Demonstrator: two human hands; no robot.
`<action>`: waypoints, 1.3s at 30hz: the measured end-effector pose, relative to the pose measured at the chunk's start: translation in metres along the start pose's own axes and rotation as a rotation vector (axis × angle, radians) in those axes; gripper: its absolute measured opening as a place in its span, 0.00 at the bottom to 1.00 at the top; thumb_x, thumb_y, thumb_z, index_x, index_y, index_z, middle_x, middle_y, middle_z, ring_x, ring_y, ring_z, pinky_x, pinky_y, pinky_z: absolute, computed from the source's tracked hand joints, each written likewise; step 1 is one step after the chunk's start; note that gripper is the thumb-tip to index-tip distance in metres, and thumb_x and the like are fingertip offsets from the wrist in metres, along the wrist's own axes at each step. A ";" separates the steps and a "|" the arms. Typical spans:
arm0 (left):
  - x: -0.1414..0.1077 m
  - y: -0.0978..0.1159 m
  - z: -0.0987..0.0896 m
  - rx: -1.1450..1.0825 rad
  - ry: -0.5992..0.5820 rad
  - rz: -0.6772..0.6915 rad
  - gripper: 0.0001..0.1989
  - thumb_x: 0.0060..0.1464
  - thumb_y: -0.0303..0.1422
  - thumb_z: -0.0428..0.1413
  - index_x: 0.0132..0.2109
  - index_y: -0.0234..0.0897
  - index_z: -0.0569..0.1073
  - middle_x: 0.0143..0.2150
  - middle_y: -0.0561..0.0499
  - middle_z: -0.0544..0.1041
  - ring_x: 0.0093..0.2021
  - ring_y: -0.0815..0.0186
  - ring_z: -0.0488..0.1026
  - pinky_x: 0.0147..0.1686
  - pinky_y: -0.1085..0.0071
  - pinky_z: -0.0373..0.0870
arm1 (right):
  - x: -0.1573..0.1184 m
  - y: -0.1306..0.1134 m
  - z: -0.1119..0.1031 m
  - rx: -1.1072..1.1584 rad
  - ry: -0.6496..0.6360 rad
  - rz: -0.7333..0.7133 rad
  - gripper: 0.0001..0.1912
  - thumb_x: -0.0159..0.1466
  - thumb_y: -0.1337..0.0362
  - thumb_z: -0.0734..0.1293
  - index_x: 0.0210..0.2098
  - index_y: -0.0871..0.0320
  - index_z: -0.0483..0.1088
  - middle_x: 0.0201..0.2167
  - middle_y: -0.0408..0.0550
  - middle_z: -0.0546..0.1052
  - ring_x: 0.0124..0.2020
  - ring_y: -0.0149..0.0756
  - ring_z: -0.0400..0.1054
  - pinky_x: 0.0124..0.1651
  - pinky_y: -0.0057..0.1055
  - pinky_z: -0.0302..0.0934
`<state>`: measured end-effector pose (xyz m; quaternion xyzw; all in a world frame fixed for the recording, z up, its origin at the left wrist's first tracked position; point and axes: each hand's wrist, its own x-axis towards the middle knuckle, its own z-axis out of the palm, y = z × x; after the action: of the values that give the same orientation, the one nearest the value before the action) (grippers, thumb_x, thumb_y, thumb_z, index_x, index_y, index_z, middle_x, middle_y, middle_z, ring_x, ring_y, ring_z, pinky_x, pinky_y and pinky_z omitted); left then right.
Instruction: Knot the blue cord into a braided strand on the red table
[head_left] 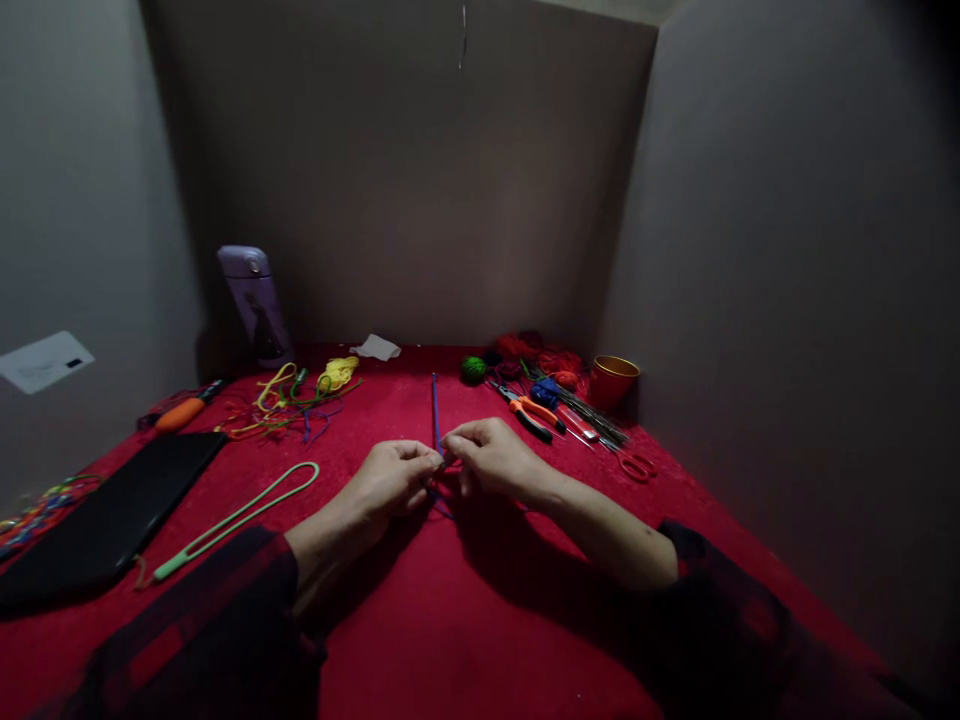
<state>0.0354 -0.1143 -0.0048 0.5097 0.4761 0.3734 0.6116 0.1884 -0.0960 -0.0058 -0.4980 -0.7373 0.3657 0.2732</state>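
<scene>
A thin purple-blue cord runs straight from a point farther back on the red table towards me. My left hand pinches its near end between thumb and fingertips. From the other side my right hand also has thumb and forefinger closed on the cord, fingertips almost touching those of the left. Loose purple strands trail below the fingers. The exact knot or crossing at the fingertips is too small and dark to make out.
Left lie a light green cord loop, a black flat case, an orange-handled tool, tangled yarn and a purple bottle. Right are pliers, scissors, yarn balls and a red cup. Grey walls enclose the table.
</scene>
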 end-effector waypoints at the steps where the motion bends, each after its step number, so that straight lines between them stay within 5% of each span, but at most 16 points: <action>1: 0.000 -0.001 -0.001 0.007 -0.006 0.008 0.08 0.44 0.32 0.55 0.23 0.33 0.65 0.11 0.60 0.57 0.11 0.80 0.48 0.12 0.79 0.40 | -0.001 -0.001 0.004 0.074 -0.061 0.024 0.14 0.62 0.64 0.53 0.26 0.61 0.65 0.14 0.42 0.67 0.13 0.25 0.56 0.17 0.23 0.44; 4: 0.002 -0.002 -0.003 0.033 -0.013 0.019 0.09 0.43 0.33 0.55 0.24 0.33 0.65 0.12 0.59 0.60 0.11 0.79 0.48 0.12 0.79 0.40 | -0.002 -0.004 0.008 0.096 -0.114 0.027 0.13 0.61 0.67 0.54 0.22 0.61 0.63 0.15 0.41 0.66 0.14 0.23 0.55 0.18 0.22 0.45; 12: 0.004 0.001 -0.006 0.201 -0.014 0.054 0.11 0.39 0.36 0.55 0.26 0.32 0.66 0.13 0.59 0.60 0.12 0.77 0.51 0.14 0.78 0.44 | 0.002 -0.003 0.002 -0.199 0.017 -0.112 0.10 0.55 0.69 0.57 0.19 0.63 0.65 0.16 0.40 0.61 0.20 0.24 0.53 0.22 0.24 0.43; 20: 0.011 -0.005 -0.012 0.667 0.063 0.292 0.08 0.44 0.31 0.49 0.25 0.32 0.71 0.23 0.50 0.72 0.24 0.69 0.66 0.25 0.74 0.59 | -0.001 0.004 0.005 0.292 -0.202 0.137 0.06 0.53 0.65 0.59 0.24 0.60 0.64 0.11 0.34 0.55 0.10 0.22 0.43 0.13 0.23 0.38; 25: 0.000 0.001 -0.009 0.907 0.111 0.332 0.11 0.47 0.28 0.47 0.29 0.33 0.74 0.28 0.47 0.75 0.29 0.67 0.69 0.30 0.73 0.59 | 0.000 0.008 0.008 0.351 -0.171 0.125 0.07 0.54 0.65 0.59 0.22 0.60 0.64 0.10 0.35 0.56 0.09 0.21 0.43 0.11 0.23 0.37; 30: -0.025 0.011 0.003 1.277 0.287 0.430 0.13 0.52 0.30 0.44 0.31 0.35 0.73 0.30 0.45 0.73 0.29 0.65 0.68 0.28 0.70 0.55 | 0.002 0.011 0.013 0.343 -0.096 0.135 0.09 0.54 0.67 0.59 0.18 0.58 0.59 0.09 0.35 0.55 0.09 0.21 0.44 0.11 0.24 0.36; 35: -0.045 0.006 0.020 1.311 -0.024 0.432 0.11 0.51 0.28 0.45 0.27 0.36 0.70 0.24 0.49 0.71 0.22 0.69 0.62 0.23 0.71 0.51 | 0.000 0.013 0.012 0.409 -0.140 0.098 0.11 0.55 0.65 0.61 0.18 0.58 0.57 0.10 0.35 0.54 0.10 0.20 0.42 0.12 0.24 0.35; 39: -0.052 -0.004 0.028 1.341 -0.264 0.559 0.09 0.48 0.24 0.46 0.27 0.35 0.70 0.24 0.49 0.71 0.21 0.70 0.59 0.23 0.71 0.50 | -0.003 0.009 0.008 0.447 -0.185 0.097 0.10 0.54 0.63 0.62 0.20 0.59 0.59 0.11 0.34 0.54 0.11 0.20 0.43 0.13 0.23 0.37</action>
<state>0.0478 -0.1717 0.0024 0.9171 0.3768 0.0797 0.1030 0.1877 -0.0985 -0.0182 -0.4245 -0.6351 0.5765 0.2901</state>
